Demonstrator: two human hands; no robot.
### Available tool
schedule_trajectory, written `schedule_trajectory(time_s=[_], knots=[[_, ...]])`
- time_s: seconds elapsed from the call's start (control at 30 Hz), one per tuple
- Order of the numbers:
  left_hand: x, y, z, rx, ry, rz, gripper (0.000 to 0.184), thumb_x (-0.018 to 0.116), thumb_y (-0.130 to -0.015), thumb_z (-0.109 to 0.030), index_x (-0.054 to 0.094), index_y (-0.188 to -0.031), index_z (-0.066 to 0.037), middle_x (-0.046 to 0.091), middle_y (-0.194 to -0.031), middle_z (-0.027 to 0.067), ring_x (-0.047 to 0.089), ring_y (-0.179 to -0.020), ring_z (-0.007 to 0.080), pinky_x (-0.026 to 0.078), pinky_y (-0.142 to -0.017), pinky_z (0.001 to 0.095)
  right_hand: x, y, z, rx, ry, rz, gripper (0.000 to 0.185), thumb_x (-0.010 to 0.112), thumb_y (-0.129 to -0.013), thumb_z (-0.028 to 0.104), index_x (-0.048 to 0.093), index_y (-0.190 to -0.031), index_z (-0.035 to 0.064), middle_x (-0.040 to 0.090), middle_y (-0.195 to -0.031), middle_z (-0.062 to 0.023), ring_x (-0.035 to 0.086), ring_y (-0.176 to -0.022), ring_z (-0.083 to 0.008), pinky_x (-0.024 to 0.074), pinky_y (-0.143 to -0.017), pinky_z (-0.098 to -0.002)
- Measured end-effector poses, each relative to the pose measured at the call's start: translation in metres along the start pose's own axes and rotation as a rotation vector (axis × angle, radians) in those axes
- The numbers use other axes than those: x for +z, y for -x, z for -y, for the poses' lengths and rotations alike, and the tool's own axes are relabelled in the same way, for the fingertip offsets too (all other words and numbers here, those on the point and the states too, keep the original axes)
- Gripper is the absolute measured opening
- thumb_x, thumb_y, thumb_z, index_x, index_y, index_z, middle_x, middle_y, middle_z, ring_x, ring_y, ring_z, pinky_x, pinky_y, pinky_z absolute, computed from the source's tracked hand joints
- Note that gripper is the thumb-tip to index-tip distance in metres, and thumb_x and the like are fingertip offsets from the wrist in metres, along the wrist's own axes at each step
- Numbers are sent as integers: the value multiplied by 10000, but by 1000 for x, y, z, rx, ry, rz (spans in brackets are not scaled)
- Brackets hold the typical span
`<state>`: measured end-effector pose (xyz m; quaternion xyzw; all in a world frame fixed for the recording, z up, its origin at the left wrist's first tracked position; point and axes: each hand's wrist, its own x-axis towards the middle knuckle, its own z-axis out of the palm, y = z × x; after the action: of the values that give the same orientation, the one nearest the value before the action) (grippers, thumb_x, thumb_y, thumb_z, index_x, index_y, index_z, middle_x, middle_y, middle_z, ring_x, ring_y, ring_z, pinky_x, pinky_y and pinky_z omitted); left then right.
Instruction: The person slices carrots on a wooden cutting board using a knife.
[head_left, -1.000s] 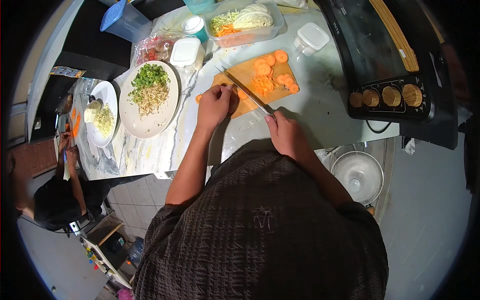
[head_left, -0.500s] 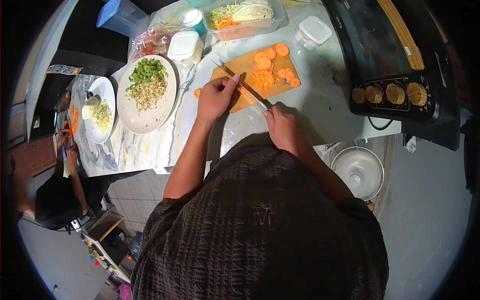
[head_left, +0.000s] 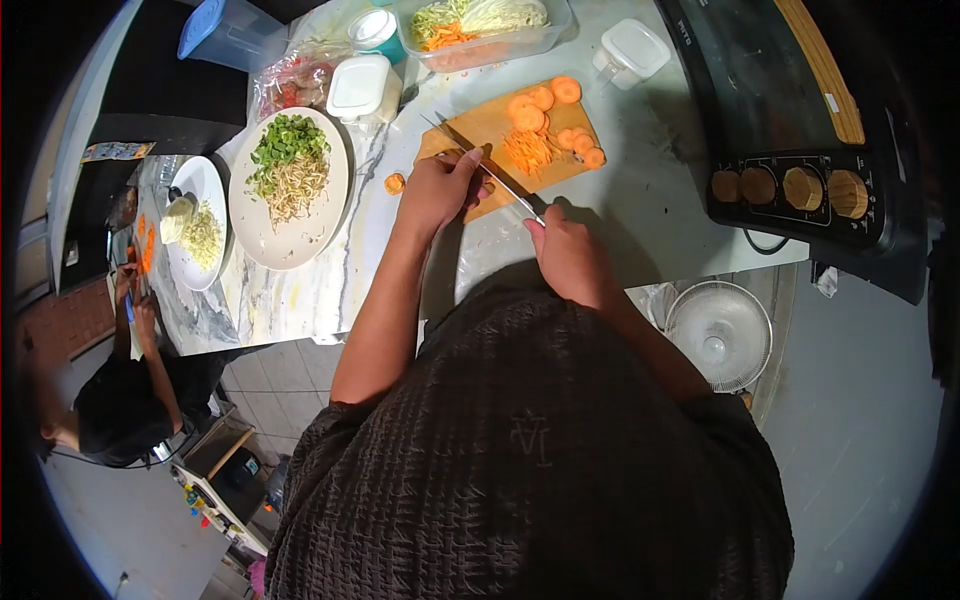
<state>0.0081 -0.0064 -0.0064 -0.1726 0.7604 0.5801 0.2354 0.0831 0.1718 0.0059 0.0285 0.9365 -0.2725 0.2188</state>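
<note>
A knife [head_left: 503,178] lies slantwise above the wooden cutting board [head_left: 500,207], its handle in my closed right hand [head_left: 572,255] near the counter's front edge. My left hand [head_left: 440,192] is at the board's left side, fingers curled and thumb close to the blade; what they hold, if anything, is hidden. Shredded carrot [head_left: 528,153] sits on the board beyond the knife. Round carrot slices [head_left: 527,112] lie at the back and right of the board. A small carrot end [head_left: 395,184] rests on the counter left of my left hand.
A plate [head_left: 285,245] of sprouts and chopped greens stands left, beside white-lidded containers [head_left: 357,88]. Behind the board is a vegetable tub [head_left: 490,52]. A black oven [head_left: 800,190] stands right. At far left, another person's hands [head_left: 135,300] work near carrot pieces.
The view has shifted slightly. My left fingers have moved a little at the blade, and the carrot end beside that hand shows more fully. The knife stays in my right hand.
</note>
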Motion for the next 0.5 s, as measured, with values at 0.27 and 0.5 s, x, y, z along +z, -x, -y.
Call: schedule_trajectory(time_s=[0.27, 0.5], knots=[[2, -2, -2, -18, 43, 41, 418, 556, -965, -296, 665, -766, 54, 642, -622, 65, 535, -499, 108, 435, -491, 250, 0, -2, 1, 32, 3, 27, 347, 513, -965, 333, 511, -959, -14, 648, -786, -264, 639, -789, -455, 506, -688, -532], [0, 2, -6, -46, 109, 24, 413, 547, -968, -289, 662, -768, 54, 642, -623, 70, 532, -495, 107, 433, -486, 251, 6, -7, -4, -12, -2, 18, 354, 518, -962, 340, 506, -958, -14, 646, -787, -264, 639, -787, -453, 506, -688, -528]])
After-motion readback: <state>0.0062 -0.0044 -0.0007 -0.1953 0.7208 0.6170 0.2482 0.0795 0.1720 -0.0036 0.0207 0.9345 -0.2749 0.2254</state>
